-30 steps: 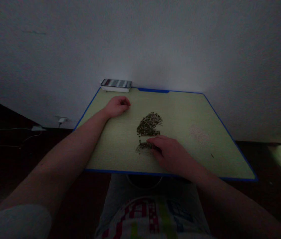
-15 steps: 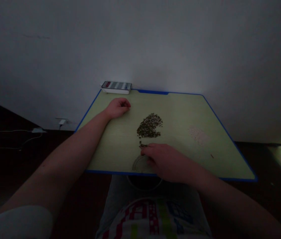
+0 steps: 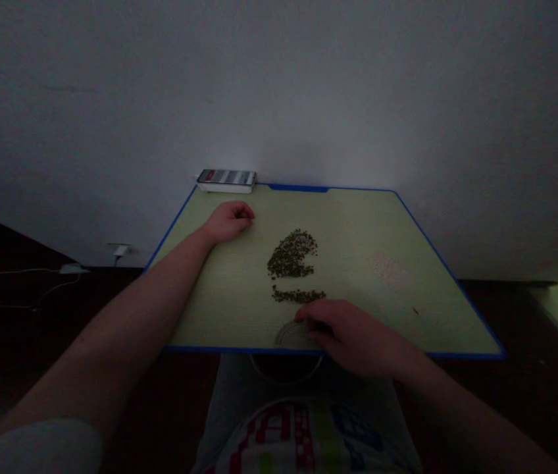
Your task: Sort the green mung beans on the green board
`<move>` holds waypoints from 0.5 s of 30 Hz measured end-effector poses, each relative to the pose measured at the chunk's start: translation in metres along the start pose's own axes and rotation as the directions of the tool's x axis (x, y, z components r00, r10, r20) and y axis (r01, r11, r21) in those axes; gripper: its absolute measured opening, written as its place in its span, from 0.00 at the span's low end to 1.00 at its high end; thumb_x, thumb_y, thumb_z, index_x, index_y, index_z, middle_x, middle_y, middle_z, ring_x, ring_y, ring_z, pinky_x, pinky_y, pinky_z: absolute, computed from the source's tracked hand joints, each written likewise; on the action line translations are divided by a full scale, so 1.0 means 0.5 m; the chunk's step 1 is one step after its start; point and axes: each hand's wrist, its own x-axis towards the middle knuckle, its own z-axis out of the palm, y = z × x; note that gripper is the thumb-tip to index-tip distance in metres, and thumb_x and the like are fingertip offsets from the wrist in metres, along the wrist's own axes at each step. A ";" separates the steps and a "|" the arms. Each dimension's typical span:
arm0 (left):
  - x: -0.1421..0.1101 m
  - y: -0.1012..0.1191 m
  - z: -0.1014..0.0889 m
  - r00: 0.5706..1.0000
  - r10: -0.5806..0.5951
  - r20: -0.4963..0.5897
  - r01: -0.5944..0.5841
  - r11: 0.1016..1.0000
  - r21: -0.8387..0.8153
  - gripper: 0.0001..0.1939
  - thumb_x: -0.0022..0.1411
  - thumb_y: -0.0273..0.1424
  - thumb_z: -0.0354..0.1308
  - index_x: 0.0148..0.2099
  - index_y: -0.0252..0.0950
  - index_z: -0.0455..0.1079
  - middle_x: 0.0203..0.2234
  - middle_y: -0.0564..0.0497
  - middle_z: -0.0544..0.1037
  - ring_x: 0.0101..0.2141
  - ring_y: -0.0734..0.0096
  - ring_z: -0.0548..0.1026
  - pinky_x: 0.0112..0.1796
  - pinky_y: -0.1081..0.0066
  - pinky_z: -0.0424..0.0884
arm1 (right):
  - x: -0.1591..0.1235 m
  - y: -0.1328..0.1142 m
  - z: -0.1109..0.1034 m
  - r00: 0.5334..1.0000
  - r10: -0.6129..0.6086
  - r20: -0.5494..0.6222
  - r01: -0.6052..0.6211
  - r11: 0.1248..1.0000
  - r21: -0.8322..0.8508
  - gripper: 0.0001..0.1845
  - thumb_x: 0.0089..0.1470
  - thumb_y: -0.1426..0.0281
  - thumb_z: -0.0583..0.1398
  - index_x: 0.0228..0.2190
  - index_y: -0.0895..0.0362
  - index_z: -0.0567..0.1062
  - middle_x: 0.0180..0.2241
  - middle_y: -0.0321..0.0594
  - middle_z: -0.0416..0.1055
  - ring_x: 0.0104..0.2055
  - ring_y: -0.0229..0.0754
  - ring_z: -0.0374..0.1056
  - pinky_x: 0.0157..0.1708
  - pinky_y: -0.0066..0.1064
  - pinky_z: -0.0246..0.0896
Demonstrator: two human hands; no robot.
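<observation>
Clamping, in head view, a clear piece (image 3: 286, 334) in the fingers (image 3: 305, 311) of the nearer right hand (image 3: 351, 334), just short of 1 left-to-right strip of grains (image 3: 296, 296) on the table (image 3: 353, 224); resting the left hand (image 3: 228, 221), curled, cannot tell if pinched.

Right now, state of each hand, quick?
Left hand: loosely curled over the pale board; whether it holds anything cannot be told.
Right hand: closed, holding a clear curved piece by its edge.
</observation>
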 end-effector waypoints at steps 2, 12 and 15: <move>-0.001 0.002 0.000 1.000 -0.003 -0.006 0.003 1.000 0.000 0.11 0.45 0.31 0.57 0.33 0.32 0.71 0.21 0.55 0.68 0.24 0.75 0.64 0.27 0.72 0.61 | -0.006 0.006 0.001 1.000 -0.013 -0.010 0.013 1.000 0.015 0.17 0.54 0.78 0.55 0.44 0.55 0.75 0.43 0.42 0.75 0.44 0.43 0.69 0.44 0.34 0.61; -0.001 0.003 -0.002 1.000 0.004 -0.005 -0.004 1.000 0.024 0.11 0.45 0.32 0.57 0.33 0.33 0.71 0.21 0.54 0.68 0.24 0.74 0.65 0.27 0.72 0.61 | -0.050 0.019 0.003 0.999 -0.048 -0.025 0.050 0.995 0.091 0.15 0.58 0.76 0.54 0.44 0.54 0.74 0.41 0.39 0.74 0.43 0.40 0.68 0.44 0.33 0.62; -0.003 0.007 -0.003 1.000 0.004 -0.005 -0.004 1.000 0.024 0.11 0.45 0.32 0.57 0.33 0.33 0.71 0.22 0.54 0.69 0.24 0.74 0.65 0.28 0.71 0.61 | -0.055 0.019 0.004 0.997 -0.060 -0.047 0.065 0.993 0.099 0.15 0.59 0.77 0.53 0.44 0.54 0.74 0.40 0.40 0.73 0.42 0.40 0.68 0.42 0.33 0.62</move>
